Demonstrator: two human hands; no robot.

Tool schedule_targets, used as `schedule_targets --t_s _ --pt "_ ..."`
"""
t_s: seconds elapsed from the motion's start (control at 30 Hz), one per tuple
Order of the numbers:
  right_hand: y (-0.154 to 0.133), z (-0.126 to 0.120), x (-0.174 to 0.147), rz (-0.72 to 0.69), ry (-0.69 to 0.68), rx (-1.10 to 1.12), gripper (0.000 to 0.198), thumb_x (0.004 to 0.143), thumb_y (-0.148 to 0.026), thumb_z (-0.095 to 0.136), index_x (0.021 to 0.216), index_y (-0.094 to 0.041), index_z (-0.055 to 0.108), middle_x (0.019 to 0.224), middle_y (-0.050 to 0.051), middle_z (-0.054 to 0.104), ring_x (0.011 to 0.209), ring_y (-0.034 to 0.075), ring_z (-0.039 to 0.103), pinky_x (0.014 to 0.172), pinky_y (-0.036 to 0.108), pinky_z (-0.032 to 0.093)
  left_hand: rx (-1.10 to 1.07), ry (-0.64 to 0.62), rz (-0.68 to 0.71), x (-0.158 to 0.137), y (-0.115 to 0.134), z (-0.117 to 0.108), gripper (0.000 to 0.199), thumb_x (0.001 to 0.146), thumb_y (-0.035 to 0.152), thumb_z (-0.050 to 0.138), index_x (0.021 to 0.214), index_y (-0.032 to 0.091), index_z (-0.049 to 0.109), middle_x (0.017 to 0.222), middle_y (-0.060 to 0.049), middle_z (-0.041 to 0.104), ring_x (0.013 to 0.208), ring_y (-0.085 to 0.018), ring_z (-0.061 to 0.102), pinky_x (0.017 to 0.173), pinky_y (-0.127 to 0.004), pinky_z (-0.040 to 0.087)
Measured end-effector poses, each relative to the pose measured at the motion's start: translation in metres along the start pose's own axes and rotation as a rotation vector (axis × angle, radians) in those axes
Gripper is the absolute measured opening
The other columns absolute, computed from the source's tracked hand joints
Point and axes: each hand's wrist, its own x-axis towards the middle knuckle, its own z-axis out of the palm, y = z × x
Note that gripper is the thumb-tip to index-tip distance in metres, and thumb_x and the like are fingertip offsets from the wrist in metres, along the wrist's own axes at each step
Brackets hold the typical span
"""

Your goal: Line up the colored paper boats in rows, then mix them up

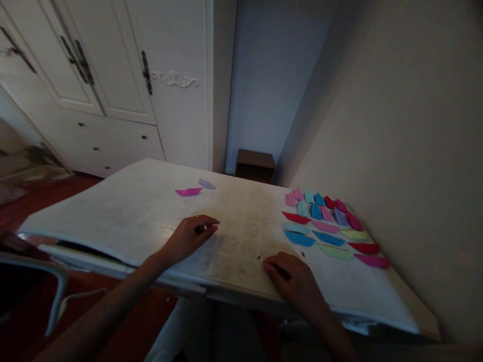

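Observation:
Over the middle of the white table [124,211] hovers or rests my left hand [192,235], its thumb and fingers bent with a small gap and nothing seen between them. Beyond it lie a magenta folded paper boat [188,192] and a lilac folded paper piece [207,184]. My right hand [292,276] is at the table's near side, loosely curled, with no object visible in it. To its upper right are several flat paper boats in rows, among them a blue boat [300,238], a red boat [296,217] and a pale green boat [335,252].
Behind the flat boats, more folded paper pieces [316,211] stand close together by the wall [396,151]. A white wardrobe [181,115] and a small brown cabinet [255,160] are past the far edge. At left is a metal-framed chair [56,281]. Small dark flecks mark the tabletop.

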Motion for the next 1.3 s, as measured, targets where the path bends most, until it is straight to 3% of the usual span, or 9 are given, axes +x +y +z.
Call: schedule_targets --t_s 0.17,0.33,0.43,0.6,0.73,0.87,1.0,1.3 --pt "-0.015 -0.005 0.035 0.018 -0.023 0.150 0.025 0.092 -0.038 0.052 0.086 -0.021 0.070 0.080 0.004 0.070 0.073 0.018 0.064 0.065 0.028 0.049 -0.082 0.073 -0.069 -0.009 -0.020 -0.017 0.028 0.084 0.041 0.057 0.090 0.019 0.073 0.078 -0.003 0.072 0.066 -0.016 0.061 0.062 -0.025 0.046" --pt "-0.043 0.006 0.109 -0.141 -0.026 0.058 0.020 0.089 -0.033 0.056 0.090 -0.020 0.070 0.082 0.003 0.068 0.067 0.014 0.058 0.063 0.027 0.046 -0.256 0.103 -0.096 -0.013 -0.025 -0.018 0.025 0.083 0.039 0.060 0.089 0.017 0.073 0.084 -0.005 0.074 0.077 -0.019 0.066 0.068 -0.027 0.050" --pt "-0.055 0.025 0.165 -0.205 -0.083 -0.043 0.020 0.085 -0.026 0.059 0.100 -0.018 0.068 0.090 0.004 0.068 0.069 0.013 0.058 0.068 0.027 0.047 -0.304 0.110 -0.089 -0.015 -0.025 -0.018 0.023 0.083 0.035 0.061 0.089 0.017 0.073 0.084 -0.005 0.074 0.077 -0.018 0.066 0.068 -0.026 0.049" --pt "-0.061 0.066 0.251 -0.145 -0.172 -0.335 0.034 0.083 -0.020 0.061 0.116 -0.012 0.063 0.111 0.011 0.067 0.099 0.018 0.061 0.086 0.027 0.043 -0.425 0.120 -0.115 -0.018 -0.026 -0.019 0.020 0.082 0.032 0.061 0.086 0.016 0.072 0.079 -0.003 0.073 0.071 -0.015 0.065 0.065 -0.024 0.048" --pt "-0.060 0.092 0.293 -0.034 -0.274 -0.457 0.036 0.083 -0.024 0.063 0.117 -0.012 0.064 0.108 0.011 0.071 0.095 0.019 0.064 0.077 0.024 0.044 -0.474 0.121 -0.146 -0.018 -0.025 -0.020 0.020 0.080 0.033 0.062 0.083 0.016 0.072 0.077 -0.004 0.072 0.070 -0.016 0.064 0.064 -0.026 0.049" --pt "-0.057 0.103 0.308 -0.018 -0.312 -0.507 0.024 0.080 -0.029 0.066 0.099 -0.015 0.071 0.104 0.009 0.072 0.093 0.020 0.065 0.073 0.022 0.043 -0.483 0.114 -0.139 -0.020 -0.024 -0.021 0.019 0.080 0.032 0.062 0.082 0.016 0.071 0.076 -0.004 0.071 0.069 -0.016 0.063 0.064 -0.025 0.048" --pt "-0.057 0.101 0.305 -0.025 -0.304 -0.566 0.021 0.084 -0.028 0.061 0.098 -0.015 0.071 0.103 0.010 0.072 0.094 0.021 0.065 0.073 0.023 0.043 -0.524 0.114 -0.142 -0.020 -0.025 -0.021 0.017 0.079 0.030 0.062 0.081 0.015 0.070 0.075 -0.003 0.070 0.068 -0.015 0.062 0.064 -0.024 0.047" --pt "-0.064 0.069 0.243 -0.212 -0.203 -0.703 0.029 0.094 -0.032 0.048 0.114 -0.017 0.063 0.117 0.013 0.064 0.101 0.025 0.063 0.080 0.031 0.046 -0.568 0.128 -0.155 -0.018 -0.026 -0.021 0.020 0.077 0.034 0.064 0.079 0.015 0.069 0.070 -0.001 0.067 0.066 -0.014 0.060 0.062 -0.024 0.045"
